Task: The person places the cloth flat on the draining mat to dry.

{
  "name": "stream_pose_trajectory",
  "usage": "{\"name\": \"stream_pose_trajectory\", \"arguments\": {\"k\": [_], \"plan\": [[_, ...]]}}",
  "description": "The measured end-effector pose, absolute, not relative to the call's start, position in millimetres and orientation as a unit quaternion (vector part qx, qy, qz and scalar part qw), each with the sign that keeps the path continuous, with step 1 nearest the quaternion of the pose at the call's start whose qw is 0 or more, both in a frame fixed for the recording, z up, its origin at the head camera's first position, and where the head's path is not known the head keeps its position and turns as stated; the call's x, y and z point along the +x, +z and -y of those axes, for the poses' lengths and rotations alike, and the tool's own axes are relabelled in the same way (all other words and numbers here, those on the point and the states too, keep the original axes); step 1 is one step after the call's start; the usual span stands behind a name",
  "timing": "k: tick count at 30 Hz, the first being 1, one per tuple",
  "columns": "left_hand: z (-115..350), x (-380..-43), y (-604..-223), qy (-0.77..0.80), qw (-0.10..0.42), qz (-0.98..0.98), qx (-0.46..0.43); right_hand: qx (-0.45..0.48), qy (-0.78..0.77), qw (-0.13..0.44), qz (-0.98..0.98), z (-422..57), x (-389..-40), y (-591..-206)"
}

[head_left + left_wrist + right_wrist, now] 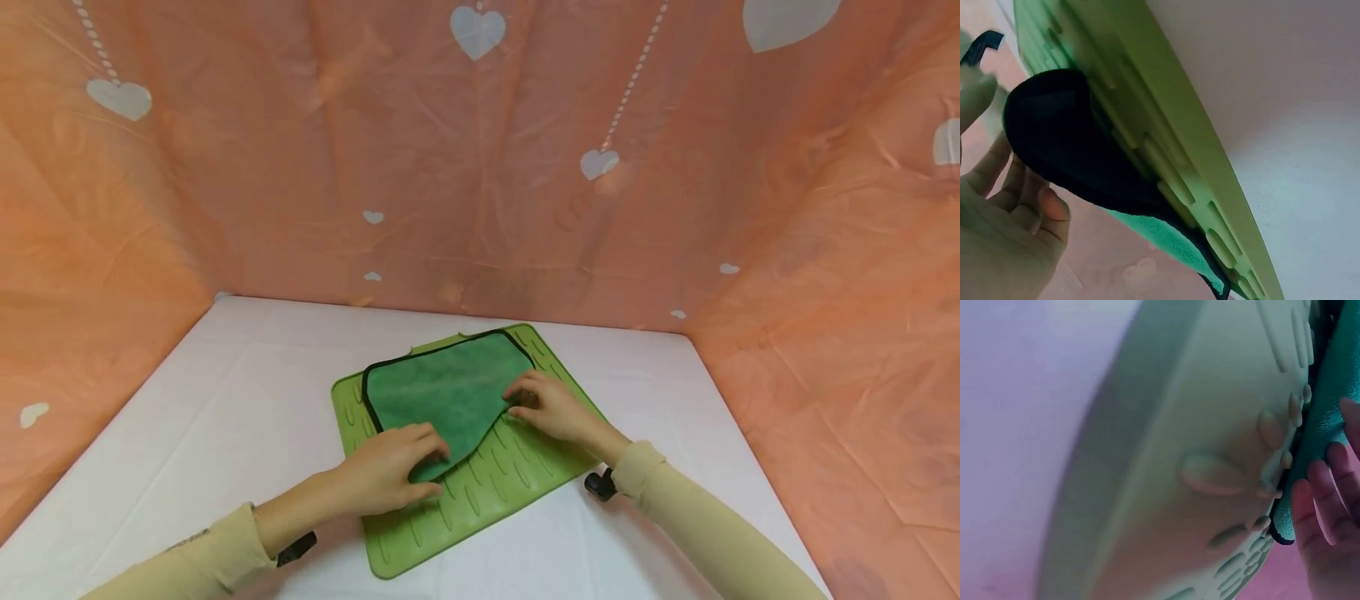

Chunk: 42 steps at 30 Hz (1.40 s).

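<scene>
A green cloth (pixel 442 387) with black edging lies folded on a lime-green ridged mat (pixel 480 492). My left hand (pixel 390 471) is at the cloth's near left corner, thumb and fingers apart around that edge. In the left wrist view, a dark rounded flap of the cloth (pixel 1054 131) rises beside the loosely bent fingers of the left hand (pixel 1010 231). My right hand (pixel 551 408) touches the cloth's right edge, thumb below the fingers. In the right wrist view, the right hand (pixel 1335 519) has its relaxed fingers against the cloth (pixel 1329 394).
The mat lies at a slant on a white table (pixel 262 400). Orange sheeting (pixel 480 208) with white hearts stands around the back and both sides. Black wrist devices (pixel 600 483) sit under both forearms, near beige sleeves (pixel 705 517).
</scene>
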State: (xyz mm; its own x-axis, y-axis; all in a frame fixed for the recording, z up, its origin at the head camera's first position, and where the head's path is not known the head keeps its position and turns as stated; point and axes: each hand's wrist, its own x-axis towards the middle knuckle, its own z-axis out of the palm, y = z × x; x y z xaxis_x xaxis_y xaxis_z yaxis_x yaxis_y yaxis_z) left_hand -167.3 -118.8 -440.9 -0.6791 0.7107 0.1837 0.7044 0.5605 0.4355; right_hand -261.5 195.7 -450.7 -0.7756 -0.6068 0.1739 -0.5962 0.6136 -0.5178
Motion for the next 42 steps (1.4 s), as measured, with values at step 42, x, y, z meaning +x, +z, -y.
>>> {"name": "stream_pose_trajectory", "arguments": {"k": [42], "plan": [[192.2, -241.9, -445.5, 0.291, -0.03, -0.938, 0.185, -0.249, -0.261, 0.018, -0.932, -117.4, -333.6, -444.6]]}}
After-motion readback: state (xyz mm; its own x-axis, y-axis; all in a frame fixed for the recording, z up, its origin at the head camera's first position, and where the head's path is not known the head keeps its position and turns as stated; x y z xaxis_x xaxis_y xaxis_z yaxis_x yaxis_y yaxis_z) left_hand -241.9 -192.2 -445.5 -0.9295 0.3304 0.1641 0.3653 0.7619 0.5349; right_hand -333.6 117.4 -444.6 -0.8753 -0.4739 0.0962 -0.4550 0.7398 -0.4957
